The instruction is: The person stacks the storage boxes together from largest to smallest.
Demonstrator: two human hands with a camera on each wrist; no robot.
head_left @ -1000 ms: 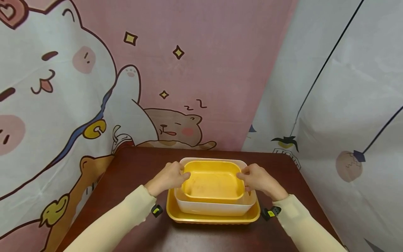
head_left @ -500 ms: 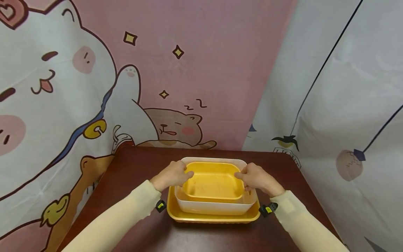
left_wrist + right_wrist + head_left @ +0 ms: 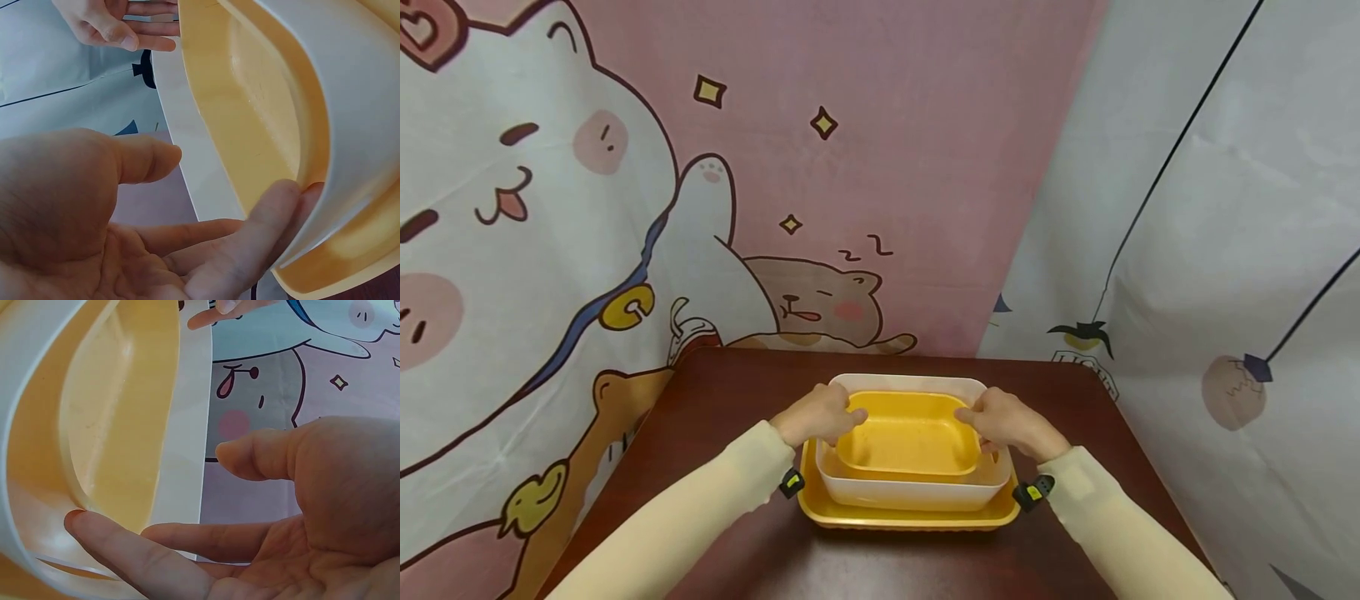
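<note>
Three rectangular basins sit nested on the table: a small yellow basin (image 3: 910, 446) inside a white basin (image 3: 910, 498), which stands in a larger yellow basin (image 3: 910, 523). At the left end is my left hand (image 3: 820, 414). In the left wrist view its thumb is off the rims, and the extended fingers (image 3: 265, 219) reach in beside the small yellow basin. My right hand (image 3: 1009, 421) is at the opposite end. The right wrist view shows its thumb apart and straight fingers (image 3: 137, 556) over the white basin's edge, close to the small one. Some fingertips are hidden.
The dark red-brown table (image 3: 737, 542) extends around the basins. Behind it hangs a cloth (image 3: 910, 208) printed with cartoon cats, and a pale cloth (image 3: 1225, 275) lines the right side. A black strapped device (image 3: 792, 482) is on the left wrist, a similar one (image 3: 1033, 492) on the right.
The small yellow basin has sunk slightly lower into the white one. Both hands have shifted a little inward, and the thumbs stand more over its ends.
</note>
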